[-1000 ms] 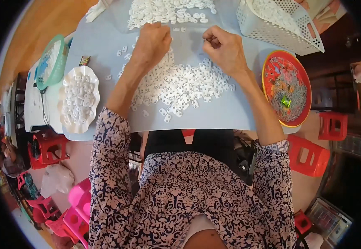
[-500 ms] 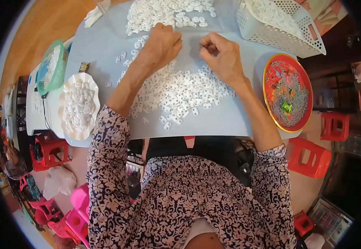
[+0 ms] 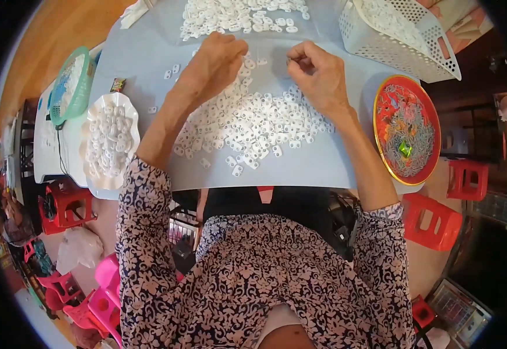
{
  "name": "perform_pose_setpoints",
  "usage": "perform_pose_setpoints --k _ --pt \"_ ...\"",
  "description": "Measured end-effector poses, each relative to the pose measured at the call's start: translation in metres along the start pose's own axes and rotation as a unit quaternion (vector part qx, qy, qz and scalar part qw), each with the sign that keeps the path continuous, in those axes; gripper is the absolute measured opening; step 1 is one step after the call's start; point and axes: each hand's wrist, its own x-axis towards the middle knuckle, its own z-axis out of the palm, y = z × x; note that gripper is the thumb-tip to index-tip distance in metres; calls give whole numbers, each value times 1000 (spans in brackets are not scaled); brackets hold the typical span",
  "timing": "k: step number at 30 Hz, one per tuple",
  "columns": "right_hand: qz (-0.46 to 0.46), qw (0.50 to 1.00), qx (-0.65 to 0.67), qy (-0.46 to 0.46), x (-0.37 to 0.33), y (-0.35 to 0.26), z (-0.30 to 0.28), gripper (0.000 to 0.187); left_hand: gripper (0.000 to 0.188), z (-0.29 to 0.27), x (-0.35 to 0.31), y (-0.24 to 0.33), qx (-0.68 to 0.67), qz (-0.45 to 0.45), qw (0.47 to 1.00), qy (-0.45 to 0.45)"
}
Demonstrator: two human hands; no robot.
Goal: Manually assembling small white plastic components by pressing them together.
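My left hand is closed over the far side of the blue-grey table, its fingers curled together. What its fingertips hold, if anything, is hidden. To the right, my right hand pinches thumb against forefinger, and a tiny dark bit shows at the tips, too small to name. A spread heap of small white oval plastic pieces with two holes lies between my forearms and below both hands. A few such loose pieces lie between the hands. Beyond them is a larger pile of white pieces.
At right stand a red gold-rimmed tray of grey screw-like parts and a white perforated basket. A scalloped white dish of white pieces sits at left, near a green basket. Red stools stand on the floor.
The view has shifted slightly. My left hand has moved a little left and the right hand a little right, so the gap between them is wider. Loose white pieces now show beside the left hand.
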Motion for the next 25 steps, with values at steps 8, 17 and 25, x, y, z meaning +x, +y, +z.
perform_pose_setpoints --k 8,17,25 --pt "40 999 34 -6 -1 5 0 11 3 -8 -8 8 -5 -32 999 3" --pt "52 995 82 -3 -1 3 3 10 7 16 12 11 70 8 998 -6" --pt "60 991 122 -7 0 8 0 4 18 18 10 18 -58 16 998 -18"
